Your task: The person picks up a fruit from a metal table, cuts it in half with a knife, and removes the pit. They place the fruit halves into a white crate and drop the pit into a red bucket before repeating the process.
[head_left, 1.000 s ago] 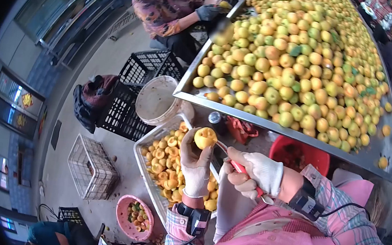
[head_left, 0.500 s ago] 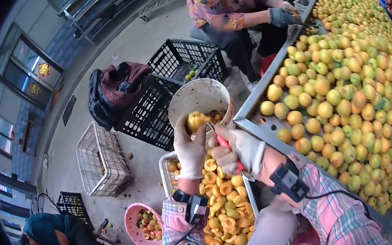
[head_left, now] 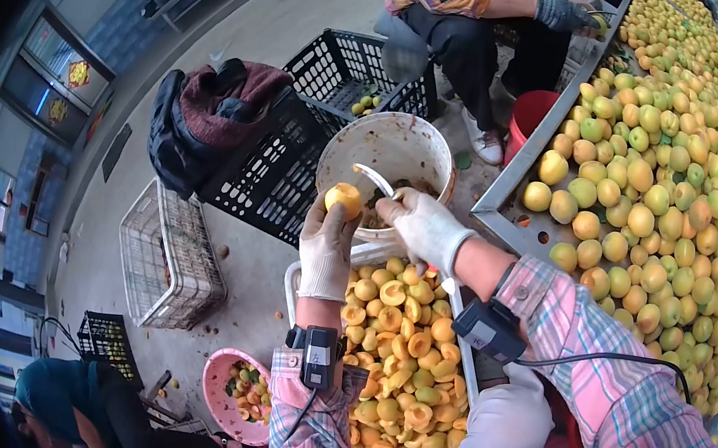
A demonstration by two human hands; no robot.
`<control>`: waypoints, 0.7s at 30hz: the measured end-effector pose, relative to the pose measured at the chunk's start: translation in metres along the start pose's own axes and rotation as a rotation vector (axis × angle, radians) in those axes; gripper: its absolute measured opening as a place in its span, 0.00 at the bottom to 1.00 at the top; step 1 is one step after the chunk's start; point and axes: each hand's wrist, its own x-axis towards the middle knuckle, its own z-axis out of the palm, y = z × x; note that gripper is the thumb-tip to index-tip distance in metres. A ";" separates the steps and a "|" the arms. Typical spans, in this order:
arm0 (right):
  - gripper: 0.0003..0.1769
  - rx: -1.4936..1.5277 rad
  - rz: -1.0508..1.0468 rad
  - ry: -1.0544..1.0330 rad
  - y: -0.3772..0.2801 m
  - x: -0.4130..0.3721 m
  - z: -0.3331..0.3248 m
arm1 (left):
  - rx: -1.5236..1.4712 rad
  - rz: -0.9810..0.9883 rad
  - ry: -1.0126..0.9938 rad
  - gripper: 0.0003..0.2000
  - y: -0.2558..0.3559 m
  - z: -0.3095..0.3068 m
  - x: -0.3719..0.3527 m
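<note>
**Entry: gloved hands, one apricot and a blade, held over a white bucket**

- Left hand [head_left: 325, 251]: white knit glove, fingers pointing up and closed around a single apricot [head_left: 344, 198]. The fruit is round and smooth with yellow-orange skin. It is held in the air just over the near rim of the bucket, above the tray.
- Right hand [head_left: 422, 226]: white knit glove, closed on a curved blade [head_left: 374, 178]. The blade is pale, thin and arched, and its tip lies just beside the apricot. The handle is hidden in the fist.
- Wrists: a dark boxy device [head_left: 319, 357] is strapped on the left, and a second with a black cable on the right. Both sleeves are pink plaid.
- Bucket [head_left: 397, 143]: round white plastic with a smeared inner wall and dark scraps at the bottom.
- Tray [head_left: 288, 285]: shallow, pale and rectangular, heaped with halved apricots showing hollow orange cut faces.
- Table [head_left: 517, 229]: sheet metal with a raised rim and a few holes in the bare corner. It is piled with whole yellow, green and blushed apricots.
- Floor items: black lattice crates [head_left: 343, 68], one carrying bundled dark clothing; a wire basket [head_left: 169, 258]; a pink bowl [head_left: 232, 393] of fruit scraps; a red pail [head_left: 533, 111].
- A co-worker sits at the far end of the table, a dark-gloved hand [head_left: 563, 13] on its rim.
</note>
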 end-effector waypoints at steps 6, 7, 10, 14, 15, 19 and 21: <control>0.26 -0.085 -0.053 -0.036 0.007 0.016 0.008 | -0.015 -0.084 -0.057 0.22 0.006 0.009 0.001; 0.26 -0.124 0.014 -0.034 0.001 0.014 0.005 | -0.016 -0.086 -0.054 0.22 0.006 0.011 0.001; 0.28 -0.039 0.067 0.133 -0.001 0.022 -0.004 | 0.012 -0.077 0.070 0.19 0.004 0.008 0.003; 0.28 -0.332 -0.046 0.171 0.042 0.043 -0.016 | -0.283 -0.175 0.023 0.22 -0.005 -0.013 0.004; 0.27 -0.557 -0.127 0.203 0.056 0.052 -0.018 | -0.277 -0.177 0.020 0.22 -0.002 -0.012 0.003; 0.25 -0.143 0.022 0.121 0.022 -0.023 -0.018 | -0.497 -0.384 0.089 0.22 -0.001 -0.003 -0.011; 0.25 -0.107 -0.041 0.109 0.036 -0.043 -0.020 | -0.586 -0.449 0.076 0.23 0.000 0.010 -0.030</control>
